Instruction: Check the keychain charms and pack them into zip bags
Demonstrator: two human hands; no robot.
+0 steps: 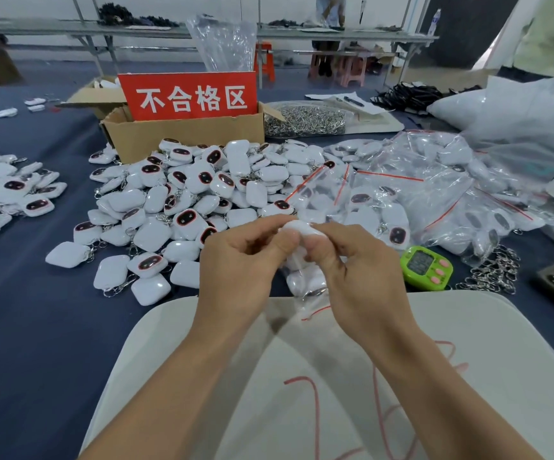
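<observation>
A heap of loose white charms point(176, 194) lies on the blue table cover point(20, 327) left of centre, before a cardboard box point(182, 136). The left hand point(236, 267) and right hand point(362, 273) meet over a white board point(468, 343), fingers curled, both pinching one white charm point(297, 227); a clear zip bag point(305, 290) hangs below them, apparently held too, though blur hides that. Farther right, a green timer point(426, 265) sits near filled bags point(435, 190).
</observation>
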